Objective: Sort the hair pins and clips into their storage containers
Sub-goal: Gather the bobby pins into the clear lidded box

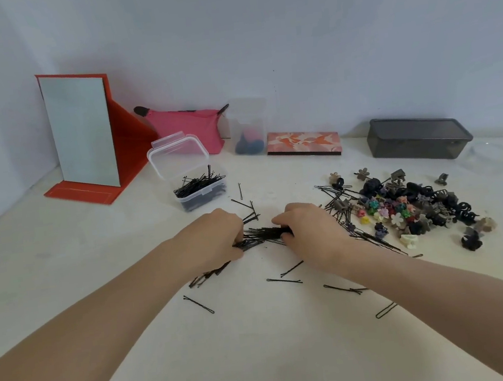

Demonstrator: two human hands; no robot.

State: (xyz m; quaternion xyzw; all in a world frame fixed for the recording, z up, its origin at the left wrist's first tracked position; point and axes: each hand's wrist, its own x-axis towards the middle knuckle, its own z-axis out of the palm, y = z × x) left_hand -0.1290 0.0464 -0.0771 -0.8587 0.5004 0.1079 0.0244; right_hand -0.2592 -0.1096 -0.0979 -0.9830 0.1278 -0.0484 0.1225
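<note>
1. Pins [264,233]: a black bundle lying between the hands, each end gripped by curled fingers of the left hand [214,236] and right hand [309,229].
2. They look light, thin, springy and slippery, so pinching the bundle at both ends seems best.
3. Its long axis runs hand to hand.
4. The clear box [200,193] lies beyond the left hand; the clips [409,207] lie right of the right hand.

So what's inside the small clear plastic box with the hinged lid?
The small clear plastic box, lid open, holds a heap of black bobby pins, some poking above the rim. Whatever lies beneath the heap is hidden.
</note>
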